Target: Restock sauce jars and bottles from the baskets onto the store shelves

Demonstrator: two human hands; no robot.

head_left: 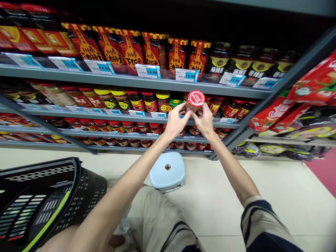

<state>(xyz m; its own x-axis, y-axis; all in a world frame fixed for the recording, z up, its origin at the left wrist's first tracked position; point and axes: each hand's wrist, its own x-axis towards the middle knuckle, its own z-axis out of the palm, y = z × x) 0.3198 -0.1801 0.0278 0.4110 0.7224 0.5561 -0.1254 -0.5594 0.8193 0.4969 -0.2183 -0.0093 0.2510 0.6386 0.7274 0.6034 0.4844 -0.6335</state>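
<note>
1. Red-lidded jar [194,108] — held up before a shelf [123,117], lid [196,98] facing the camera.
2. Left hand [176,119] and right hand [204,119] — fingers closed around the jar's sides.
3. Blue stool [167,175] stands on the floor [215,199] below.

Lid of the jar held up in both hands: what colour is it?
The lid is red with white lettering, seen best in the head view.

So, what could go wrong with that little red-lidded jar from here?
The red-lidded jar is held between the fingers of the left hand and right hand, so it might slip and drop towards the floor. The left hand also appears near a green-lidded jar, which it could knock.
</note>
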